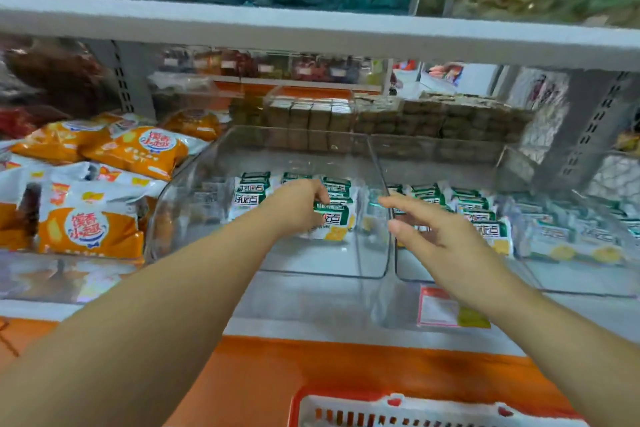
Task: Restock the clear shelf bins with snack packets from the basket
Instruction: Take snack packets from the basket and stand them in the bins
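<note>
1. Green-and-white snack packet: front of right-hand row in left clear bin; left hand clamps its top edge, fingers curled.
2. Right hand: fingers spread, empty, just right of packet, over the bins' shared wall.
3. Basket: below shelf front edge.

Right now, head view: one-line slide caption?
Left hand grips a green snack packet inside a clear bin; right hand open over the neighbouring bin; basket below.
</note>
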The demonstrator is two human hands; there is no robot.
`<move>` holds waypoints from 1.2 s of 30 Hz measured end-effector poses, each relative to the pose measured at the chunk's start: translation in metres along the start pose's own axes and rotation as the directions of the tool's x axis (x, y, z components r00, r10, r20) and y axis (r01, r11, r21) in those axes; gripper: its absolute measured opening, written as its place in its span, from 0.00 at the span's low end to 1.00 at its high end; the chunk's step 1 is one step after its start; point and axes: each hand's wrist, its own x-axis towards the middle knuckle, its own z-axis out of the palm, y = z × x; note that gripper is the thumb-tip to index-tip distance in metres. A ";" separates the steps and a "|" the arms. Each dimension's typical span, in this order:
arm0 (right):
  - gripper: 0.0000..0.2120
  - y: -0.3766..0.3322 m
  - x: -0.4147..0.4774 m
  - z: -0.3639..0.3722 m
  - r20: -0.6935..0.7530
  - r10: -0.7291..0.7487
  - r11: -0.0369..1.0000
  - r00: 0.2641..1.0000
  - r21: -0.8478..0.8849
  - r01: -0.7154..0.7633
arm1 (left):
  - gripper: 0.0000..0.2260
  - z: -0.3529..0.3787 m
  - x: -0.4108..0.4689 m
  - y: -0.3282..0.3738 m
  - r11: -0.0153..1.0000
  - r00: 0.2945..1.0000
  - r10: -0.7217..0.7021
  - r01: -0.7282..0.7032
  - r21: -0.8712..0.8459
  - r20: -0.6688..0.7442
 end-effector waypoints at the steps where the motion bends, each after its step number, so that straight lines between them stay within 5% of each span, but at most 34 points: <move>1: 0.14 0.001 0.001 0.000 -0.003 -0.004 1.000 1.000 0.017 0.004 | 0.13 0.001 0.007 0.000 1.000 1.000 0.013 -0.013 0.005 0.011; 14: 0.15 0.008 0.001 0.000 0.015 -0.080 0.997 0.997 -0.020 0.081 | 0.16 0.015 0.029 0.008 0.878 1.000 -0.027 0.021 0.478 0.006; 20: 0.11 0.012 -0.010 0.007 -0.221 -0.229 0.967 0.948 -0.161 0.196 | 0.10 0.000 -0.008 0.013 0.952 0.996 -0.021 0.048 0.302 -0.092; 24: 0.06 0.001 -0.044 0.020 -0.334 -0.422 0.897 0.843 -0.292 0.332 | 0.07 0.001 -0.078 0.019 0.989 0.905 0.133 -0.150 -0.012 -0.403; 27: 0.04 0.004 -0.079 0.039 -0.161 -0.363 0.911 0.918 -0.267 0.313 | 0.08 0.022 -0.145 0.014 0.943 0.780 0.198 -0.317 -0.103 -0.593; 30: 0.05 0.026 -0.111 0.064 0.147 -0.045 0.955 0.988 -0.284 0.086 | 0.09 0.070 -0.194 -0.006 0.946 0.791 0.112 -0.270 -0.178 -0.602; 32: 0.06 0.044 -0.129 0.077 0.362 0.193 0.924 0.912 -0.381 -0.045 | 0.06 0.109 -0.217 -0.019 0.945 0.866 -0.026 -0.142 -0.295 -0.499; 36: 0.09 0.062 -0.162 0.096 0.626 0.469 0.853 0.623 -0.504 -0.136 | 0.11 0.171 -0.247 -0.028 0.909 0.970 -0.217 0.162 -0.384 -0.106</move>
